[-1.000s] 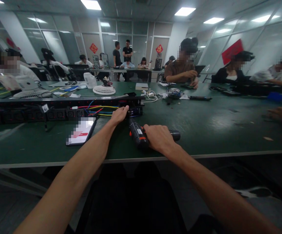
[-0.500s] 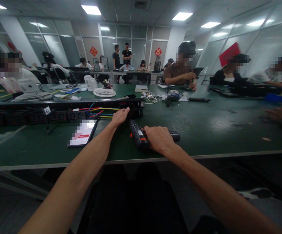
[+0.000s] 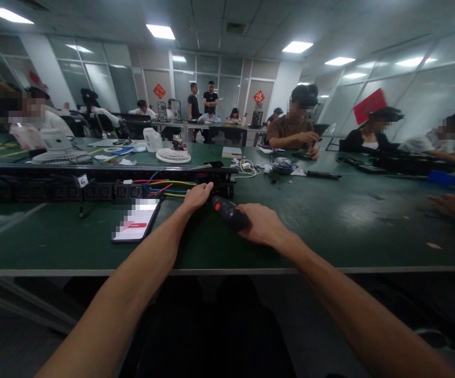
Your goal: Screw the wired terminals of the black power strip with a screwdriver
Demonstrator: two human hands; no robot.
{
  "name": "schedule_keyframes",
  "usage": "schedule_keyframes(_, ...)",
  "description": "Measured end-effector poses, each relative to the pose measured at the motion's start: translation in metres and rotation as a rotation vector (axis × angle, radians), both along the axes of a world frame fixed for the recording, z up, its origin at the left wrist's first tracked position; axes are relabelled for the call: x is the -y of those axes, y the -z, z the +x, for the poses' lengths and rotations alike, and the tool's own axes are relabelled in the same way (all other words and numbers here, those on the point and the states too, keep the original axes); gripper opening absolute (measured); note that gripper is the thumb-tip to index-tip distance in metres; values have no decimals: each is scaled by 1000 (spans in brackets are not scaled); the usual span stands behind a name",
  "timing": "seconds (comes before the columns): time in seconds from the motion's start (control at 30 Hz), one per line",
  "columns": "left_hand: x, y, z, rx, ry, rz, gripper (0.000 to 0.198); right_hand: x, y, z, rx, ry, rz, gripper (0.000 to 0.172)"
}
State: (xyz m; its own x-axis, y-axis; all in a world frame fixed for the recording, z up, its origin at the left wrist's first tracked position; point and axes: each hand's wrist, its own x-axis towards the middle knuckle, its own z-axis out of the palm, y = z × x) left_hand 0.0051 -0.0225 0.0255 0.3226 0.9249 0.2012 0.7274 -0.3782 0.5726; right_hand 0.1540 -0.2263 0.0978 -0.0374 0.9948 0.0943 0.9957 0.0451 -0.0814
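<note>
A long black power strip housing [image 3: 101,190] lies along the green table, with a row of sockets and red, yellow and blue wires [image 3: 168,185] showing near its right end. My left hand [image 3: 199,195] is closed on that end; its fingertips are hidden behind the hand. In my right hand [image 3: 262,224] is a black cordless drill [image 3: 229,212] with an orange mark, its grip wrapped by my fingers. The drill's nose points up and left toward the housing's end, close to my left fingers. Whether its tip touches the housing I cannot tell.
A phone [image 3: 137,223] with a lit screen lies left of my left forearm. Behind the housing are a white fan grille [image 3: 173,155], a white jug [image 3: 152,140] and a coiled white cable [image 3: 249,168]. A person's hand [image 3: 453,205] reaches in at the right.
My right hand has turned the drill, so its body now slants more to the left and its base no longer shows. The view has tilted up slightly. My left hand stays at the housing's end.
</note>
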Motion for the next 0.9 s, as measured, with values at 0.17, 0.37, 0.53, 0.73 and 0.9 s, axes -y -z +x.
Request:
schedule_keyframes(0.17,-3,-2,-1,0,25,-19,67,-10,-10,-5,-521,19,-112,30)
schedule_keyframes(0.37,-6,-2,1,37,16,-39,69,-12,-4,-7,-735,-18,-132,33)
schedule_keyframes(0.53,-8,-2,2,34,10,-39,69,-20,-6,3,-756,-17,-146,26)
schedule_keyframes(0.73,-8,-2,3,-23,30,-31,74,-21,-6,10,-757,16,-117,17)
schedule_keyframes(0.9,-13,1,4,-37,60,9,71,-17,-4,5,-662,-15,-115,12)
